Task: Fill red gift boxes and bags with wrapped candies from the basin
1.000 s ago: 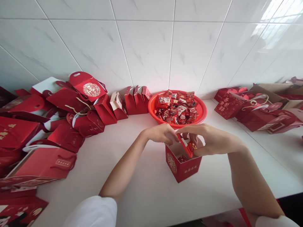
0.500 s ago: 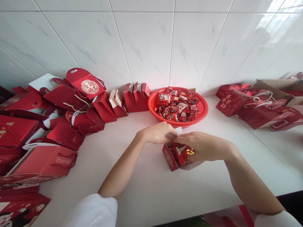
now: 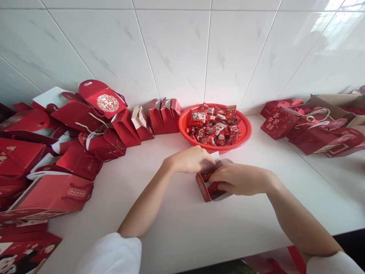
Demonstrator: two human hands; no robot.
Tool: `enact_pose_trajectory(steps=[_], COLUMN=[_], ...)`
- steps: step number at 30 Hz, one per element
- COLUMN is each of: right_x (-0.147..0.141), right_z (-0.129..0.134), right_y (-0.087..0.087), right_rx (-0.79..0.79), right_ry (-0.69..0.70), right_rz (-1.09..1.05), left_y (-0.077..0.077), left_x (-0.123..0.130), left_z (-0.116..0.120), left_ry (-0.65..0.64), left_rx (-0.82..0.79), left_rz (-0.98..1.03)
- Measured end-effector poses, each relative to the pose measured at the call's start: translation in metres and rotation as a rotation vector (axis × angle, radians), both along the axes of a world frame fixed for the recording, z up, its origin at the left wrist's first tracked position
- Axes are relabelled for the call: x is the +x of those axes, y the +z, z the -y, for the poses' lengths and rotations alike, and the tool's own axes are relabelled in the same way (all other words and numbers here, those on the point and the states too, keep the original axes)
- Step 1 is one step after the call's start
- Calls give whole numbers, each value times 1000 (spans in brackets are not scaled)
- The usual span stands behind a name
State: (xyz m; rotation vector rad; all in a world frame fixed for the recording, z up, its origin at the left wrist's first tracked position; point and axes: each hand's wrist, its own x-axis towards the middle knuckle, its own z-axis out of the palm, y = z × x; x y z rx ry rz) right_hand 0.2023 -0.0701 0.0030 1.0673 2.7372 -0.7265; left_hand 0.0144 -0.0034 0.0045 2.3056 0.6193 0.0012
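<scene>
A small red gift box (image 3: 203, 188) stands with its top open on the white counter, just in front of the basket. My left hand (image 3: 195, 159) grips the box's far left edge, its fingers bent over the pale flap. Inside the box lie red-wrapped snack packets (image 3: 214, 188). My right hand (image 3: 245, 179) reaches in from the right with curled fingers among the packets; what they hold, if anything, is hidden. Behind the box, a round red plastic basket (image 3: 245, 131) holds several small red-wrapped snacks (image 3: 219, 127).
Many red gift boxes (image 3: 75, 163) crowd the left side of the counter (image 3: 171, 228). Several small upright boxes (image 3: 162, 118) line the tiled wall (image 3: 176, 53) left of the basket. More red boxes (image 3: 313, 137) stand at the right, beside an open brown carton (image 3: 327, 102).
My right hand has moved slightly down into the box. The red and gold packet that stuck up at its fingers no longer shows above the box. My left hand stays at the flap.
</scene>
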Motion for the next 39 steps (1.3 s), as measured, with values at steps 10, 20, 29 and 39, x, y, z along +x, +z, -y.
enact_pose_trajectory(steps=[10, 20, 29, 39], right_x=[-1, 46, 30, 22], right_z=[-6, 24, 28, 25], right_y=[-6, -22, -83, -104], right_rx=[-87, 262, 551, 366], right_ry=[25, -335, -701, -823], right_rz=[-167, -625, -828, -954], left_y=[1, -5, 2, 10], left_x=[-4, -10, -13, -15], left_z=[-1, -9, -7, 3], left_ry=[24, 141, 74, 126], left_rx=[30, 131, 87, -91], left_rz=[-15, -76, 17, 104])
